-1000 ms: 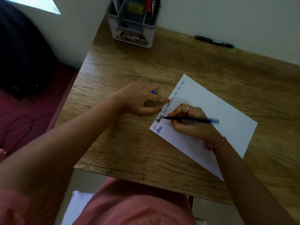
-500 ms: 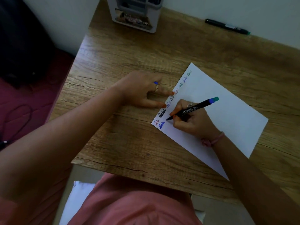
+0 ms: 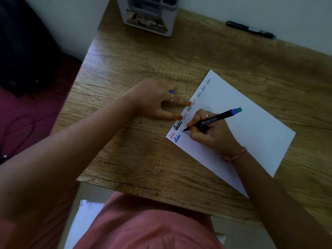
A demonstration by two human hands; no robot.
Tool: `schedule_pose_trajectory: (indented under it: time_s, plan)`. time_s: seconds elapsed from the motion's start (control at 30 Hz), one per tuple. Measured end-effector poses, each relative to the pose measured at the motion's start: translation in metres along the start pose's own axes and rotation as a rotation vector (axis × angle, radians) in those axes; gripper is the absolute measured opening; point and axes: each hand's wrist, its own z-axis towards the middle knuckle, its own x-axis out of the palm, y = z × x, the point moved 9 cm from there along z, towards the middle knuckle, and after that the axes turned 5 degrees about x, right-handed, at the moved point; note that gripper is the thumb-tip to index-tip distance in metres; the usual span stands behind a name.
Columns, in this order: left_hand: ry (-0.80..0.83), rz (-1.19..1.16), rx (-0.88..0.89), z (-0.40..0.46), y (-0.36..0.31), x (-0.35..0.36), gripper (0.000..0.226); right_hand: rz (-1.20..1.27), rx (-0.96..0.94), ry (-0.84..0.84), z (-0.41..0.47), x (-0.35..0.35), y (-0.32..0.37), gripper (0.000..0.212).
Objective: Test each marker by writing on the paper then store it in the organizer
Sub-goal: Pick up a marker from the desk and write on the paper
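My right hand [image 3: 212, 135] pinches a black marker [image 3: 213, 120], tip on the paper [image 3: 251, 126] beneath. My left hand [image 3: 159, 99], fingers straight, pins the paper's edge; if they lift, the sheet could slide and smear.

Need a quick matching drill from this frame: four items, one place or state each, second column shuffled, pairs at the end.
Items
1. organizer
2. spare marker
3. right hand
4. left hand

States
A. fingertips on the paper's left edge
B. lying by the wall, far right
C. at the desk's far edge, left of centre
D. gripping a marker, tip on the paper

Pairs: 1-C, 2-B, 3-D, 4-A
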Motion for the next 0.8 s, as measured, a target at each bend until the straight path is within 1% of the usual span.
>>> schedule_pose_trajectory:
  time_s: [0.33, 0.47, 0.6, 0.8]
  plan:
    - [0.003, -0.01, -0.016, 0.0003, 0.0008, -0.0006, 0.054, -0.019, -0.009, 0.0, 0.0007, 0.0001, -0.0002, 0.007]
    - [0.004, -0.006, -0.004, 0.0001, 0.0, 0.0004, 0.054, -0.014, -0.015, -0.04, 0.0013, -0.0019, -0.0005, 0.005]
    - [0.005, -0.016, -0.014, 0.0011, 0.001, 0.0002, 0.055, -0.024, -0.038, -0.027, 0.0007, -0.0024, 0.001, 0.003]
    - [0.012, -0.007, -0.019, 0.0008, 0.0016, 0.0014, 0.055, -0.016, -0.033, -0.058, 0.0016, -0.0042, 0.0011, 0.006]
